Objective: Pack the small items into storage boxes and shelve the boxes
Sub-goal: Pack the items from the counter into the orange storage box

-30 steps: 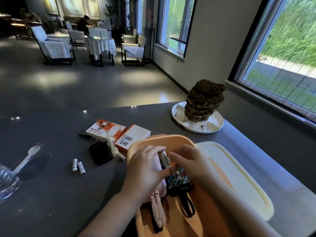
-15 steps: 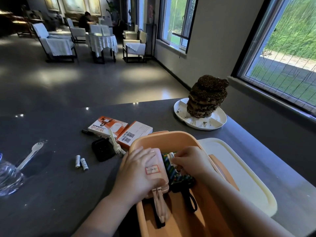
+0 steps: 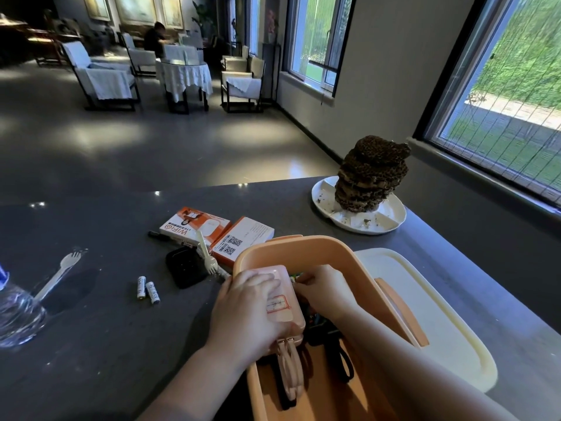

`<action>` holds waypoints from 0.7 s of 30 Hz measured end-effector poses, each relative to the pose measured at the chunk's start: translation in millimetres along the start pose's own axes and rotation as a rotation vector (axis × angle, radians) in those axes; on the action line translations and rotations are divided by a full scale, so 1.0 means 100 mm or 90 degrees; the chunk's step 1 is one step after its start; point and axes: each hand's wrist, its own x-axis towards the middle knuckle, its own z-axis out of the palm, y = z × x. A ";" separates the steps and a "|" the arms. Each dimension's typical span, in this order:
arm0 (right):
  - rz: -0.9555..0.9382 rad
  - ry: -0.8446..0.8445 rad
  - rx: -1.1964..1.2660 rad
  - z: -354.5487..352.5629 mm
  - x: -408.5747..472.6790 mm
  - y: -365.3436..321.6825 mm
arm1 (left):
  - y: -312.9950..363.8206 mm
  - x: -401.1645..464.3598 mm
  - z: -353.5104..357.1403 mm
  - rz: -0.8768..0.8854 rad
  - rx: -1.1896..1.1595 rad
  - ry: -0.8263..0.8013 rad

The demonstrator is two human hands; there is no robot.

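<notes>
An orange storage box [image 3: 306,247] stands open on the dark table in front of me. My left hand [image 3: 246,311] grips a pink case [image 3: 285,302] with a small label, holding it at the box's left wall. My right hand [image 3: 326,291] reaches down inside the box beside the case; its fingertips are hidden, and a battery tip shows next to them. Dark straps and a colourful item lie on the box floor. Two white batteries [image 3: 147,290], a black pouch [image 3: 185,266], a white fork [image 3: 206,253] and two orange-and-white cartons [image 3: 197,225] [image 3: 243,238] lie left of the box.
The box's cream lid [image 3: 425,308] lies to its right. A white plate [image 3: 385,220] with a tall brown honeycomb-like stack stands at the far right. A clear plastic bottle [image 3: 15,311] and another fork [image 3: 59,275] are at the left edge. Windows run along the right.
My right hand has lowered the battery it held above the box down into it. My left hand has turned the pink case flat and pressed it against the box's left wall.
</notes>
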 end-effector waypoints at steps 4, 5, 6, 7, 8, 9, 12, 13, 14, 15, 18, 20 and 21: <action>0.015 -0.008 0.027 -0.04 0.01 0.03 | -0.02 0.00 0.02 0.002 0.002 -0.005; 0.019 -0.010 0.031 -0.05 0.02 0.04 | -0.02 0.01 0.02 0.005 0.005 -0.010; 0.025 -0.014 0.035 -0.05 0.03 0.04 | -0.02 0.01 0.02 0.006 0.004 -0.016; 0.031 -0.018 0.038 -0.06 0.03 0.04 | -0.01 0.01 0.02 0.007 -0.005 -0.018; 0.035 -0.017 0.044 -0.08 0.02 0.04 | 0.00 0.00 0.01 0.003 -0.041 -0.013; 0.034 -0.010 0.056 -0.09 0.01 0.03 | 0.00 -0.03 0.00 -0.011 -0.109 0.004; -0.026 0.051 0.053 -0.15 -0.02 -0.09 | -0.11 -0.13 -0.11 -0.067 -0.307 0.158; -0.058 0.083 0.043 -0.16 -0.04 -0.17 | -0.21 -0.17 -0.16 -0.085 -0.324 0.233; -0.093 0.116 0.041 -0.17 -0.07 -0.29 | -0.35 -0.22 -0.21 -0.105 -0.331 0.294; -0.133 0.145 0.044 -0.16 -0.11 -0.44 | -0.52 -0.26 -0.26 -0.133 -0.328 0.332; -0.265 0.149 0.038 0.00 -0.21 -0.98 | -1.08 -0.35 -0.38 -0.239 -0.278 0.339; -0.308 0.043 0.003 0.22 -0.21 -1.32 | -1.41 -0.39 -0.41 -0.297 -0.256 0.313; -0.315 -0.024 -0.041 0.37 -0.18 -1.46 | -1.55 -0.40 -0.42 -0.308 -0.260 0.299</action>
